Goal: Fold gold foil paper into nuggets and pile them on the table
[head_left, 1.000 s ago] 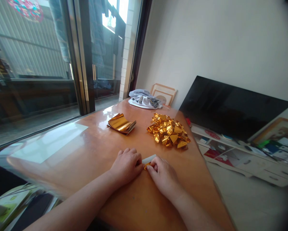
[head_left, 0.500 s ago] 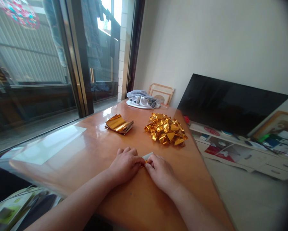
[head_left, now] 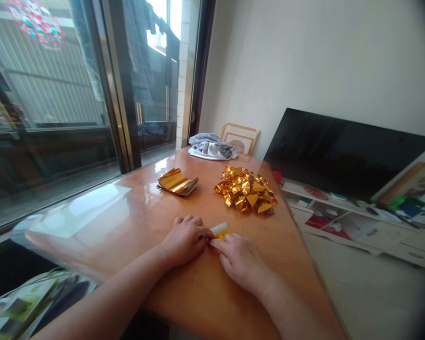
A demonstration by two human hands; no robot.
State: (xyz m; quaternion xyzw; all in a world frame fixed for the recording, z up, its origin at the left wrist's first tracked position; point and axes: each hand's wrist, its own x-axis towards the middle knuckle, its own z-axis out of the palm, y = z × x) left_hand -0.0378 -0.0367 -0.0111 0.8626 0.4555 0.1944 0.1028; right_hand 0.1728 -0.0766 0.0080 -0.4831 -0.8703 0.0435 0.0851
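A sheet of gold foil paper, partly folded with a pale strip along its far edge, lies on the table in front of me. My left hand grips its left end, thumb and fingers pressed together. On its near right side is my right hand, fingers held together and tips pressed against the paper close to the left fingertips. Both hands cover much of the sheet. Beyond them, a stack of flat gold foil sheets lies to the left, and a heap of folded gold foil pieces to the right.
The glossy wooden table stretches away from me, its right edge close to the heap. Bundled grey and white cloth lies at the far end. A white cabinet below a black television stands to the right.
My right hand has shifted from a pinch at the paper's near edge to lying lower with straighter fingers, uncovering more gold. The left hand stays nearly in place.
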